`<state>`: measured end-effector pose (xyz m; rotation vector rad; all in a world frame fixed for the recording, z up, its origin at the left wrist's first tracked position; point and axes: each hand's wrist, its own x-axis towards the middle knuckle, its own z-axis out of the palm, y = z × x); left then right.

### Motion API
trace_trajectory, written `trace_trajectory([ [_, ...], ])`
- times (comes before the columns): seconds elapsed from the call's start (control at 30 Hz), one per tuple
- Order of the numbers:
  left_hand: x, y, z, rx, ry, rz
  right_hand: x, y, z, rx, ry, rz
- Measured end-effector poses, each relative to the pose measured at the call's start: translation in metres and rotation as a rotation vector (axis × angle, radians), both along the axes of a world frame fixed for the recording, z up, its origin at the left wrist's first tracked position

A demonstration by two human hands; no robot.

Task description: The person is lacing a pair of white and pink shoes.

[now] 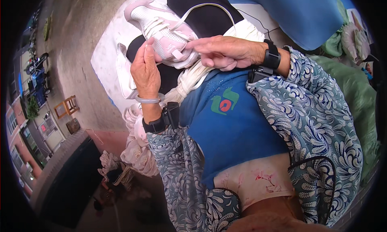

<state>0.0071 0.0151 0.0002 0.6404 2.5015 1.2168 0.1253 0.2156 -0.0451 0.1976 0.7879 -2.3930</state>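
At left, the left hand (146,72) is held narrow beside a pink-and-white mesh shoe (163,33) resting over black fabric (197,6); its loose white lace (204,5) is probably best threaded flat and drawn evenly. The part-laced tongue is met by the right hand (225,51), forefinger outstretched; whether anything is gripped by either cannot be told.

1. Out to my left, grey-brown ground (86,42) is stretching away in daylight.
2. A slatted wooden chair (71,105) stands out there on it.
3. Farther off, I've got a blue wheeled vehicle (38,85), near a leafy green plant (33,108).
4. Along the far edge, there's a reddish building (35,164) with pale-framed windows (13,120), bending sharply.
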Motion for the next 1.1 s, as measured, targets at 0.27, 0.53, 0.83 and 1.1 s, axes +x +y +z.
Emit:
trace_trajectory([
  [0.27,0.007,0.003,0.0,-0.216,0.346,-0.03,-0.013,-0.012,-0.005,-0.063,-0.081,0.017],
  [0.53,0.0,0.018,0.016,-0.592,0.338,-0.144,-0.005,-0.026,0.001,0.156,-0.109,-0.209],
  [0.83,-0.026,0.005,0.002,-0.427,0.071,-0.322,0.001,-0.03,-0.012,0.186,-0.122,-0.203],
  [1.1,-0.038,0.0,-0.011,-0.311,0.138,-0.428,-0.008,-0.035,-0.01,0.222,-0.126,-0.196],
])
